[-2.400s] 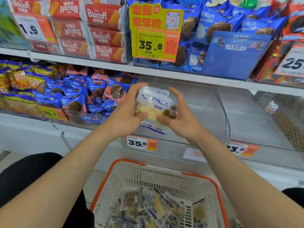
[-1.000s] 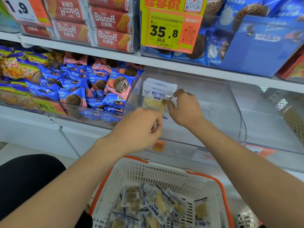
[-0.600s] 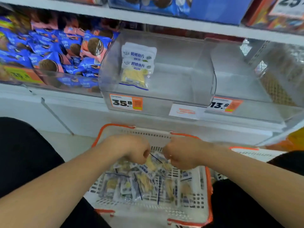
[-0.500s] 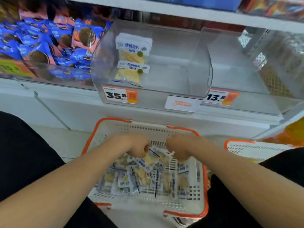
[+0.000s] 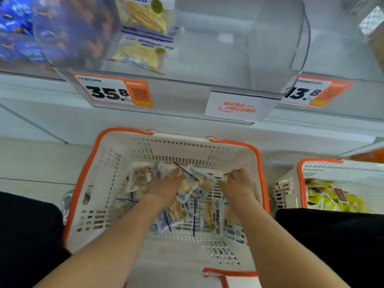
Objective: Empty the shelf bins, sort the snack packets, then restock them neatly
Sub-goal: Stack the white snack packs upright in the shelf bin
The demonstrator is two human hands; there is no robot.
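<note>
White basket (image 5: 166, 149): left hand (image 5: 166, 189) and right hand (image 5: 239, 185) have sunk among packets (image 5: 216, 213), grips indiscernible.

Shop aisle, snack shelving in a self-serve store.
Clear plastic shelf bins (image 5: 270, 48) w/ printed price tags on the front edge, "35.8" tag (image 5: 113, 91) & "13.8" tag (image 5: 309, 92), a white card (image 5: 239, 107) w/ orange print btwn them. Sealed snack packets (image 5: 143, 19) are stocked in one bin, w/ blurred blue pkts (image 5: 18, 23) in the next. A white shopping basket (image 5: 99, 183) w/ orange rim sits below the shelf, 2nd basket (image 5: 332, 173) beside it.
</note>
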